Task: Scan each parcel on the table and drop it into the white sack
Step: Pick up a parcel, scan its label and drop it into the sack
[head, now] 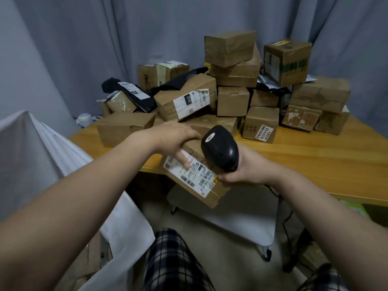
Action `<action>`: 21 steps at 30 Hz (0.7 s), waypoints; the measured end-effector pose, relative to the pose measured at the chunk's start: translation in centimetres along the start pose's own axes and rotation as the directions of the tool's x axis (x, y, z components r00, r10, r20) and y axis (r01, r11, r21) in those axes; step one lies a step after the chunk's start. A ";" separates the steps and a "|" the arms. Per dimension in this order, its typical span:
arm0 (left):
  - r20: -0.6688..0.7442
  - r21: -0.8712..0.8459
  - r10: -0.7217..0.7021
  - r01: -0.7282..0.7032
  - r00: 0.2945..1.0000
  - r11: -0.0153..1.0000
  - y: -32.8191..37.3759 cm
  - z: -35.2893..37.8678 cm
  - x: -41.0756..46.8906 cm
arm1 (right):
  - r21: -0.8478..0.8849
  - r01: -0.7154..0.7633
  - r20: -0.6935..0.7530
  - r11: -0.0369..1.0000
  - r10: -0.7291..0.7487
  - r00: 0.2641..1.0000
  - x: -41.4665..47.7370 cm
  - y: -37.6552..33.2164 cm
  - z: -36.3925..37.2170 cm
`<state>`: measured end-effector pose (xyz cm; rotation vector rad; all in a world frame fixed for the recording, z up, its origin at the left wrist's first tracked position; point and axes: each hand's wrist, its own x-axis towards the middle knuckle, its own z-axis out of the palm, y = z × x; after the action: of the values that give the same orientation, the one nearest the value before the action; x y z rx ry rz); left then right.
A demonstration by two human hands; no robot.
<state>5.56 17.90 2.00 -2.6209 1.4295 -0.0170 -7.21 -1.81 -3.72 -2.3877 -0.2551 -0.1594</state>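
Note:
My left hand [174, 141] grips a brown cardboard parcel [212, 194] from above, thumb on its white shipping label [193, 175]. The parcel hangs tilted past the front edge of the wooden table [315, 164]. My right hand [243, 171] holds a black barcode scanner [219, 148], whose head sits just above the parcel's top, close to the label. The white sack [48, 156] stands open at the left, beside the table; a few brown boxes show low inside it.
A large heap of brown boxes [233, 101] and black mailer bags [134, 93] covers the back of the table. A white stool [237, 217] stands under the table edge. Grey curtains hang behind. My checked trousers [172, 263] are at the bottom.

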 end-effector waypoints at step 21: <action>0.015 -0.998 -0.611 0.045 0.791 0.035 4.5 6.6 0.4 | 0.600 0.079 -0.543 0.796 0.333 0.771 -0.5 0.0 2.1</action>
<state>2.61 16.06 -5.17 -4.3779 0.7932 0.5663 -7.58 -0.48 -5.39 -1.5876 0.1774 -0.6940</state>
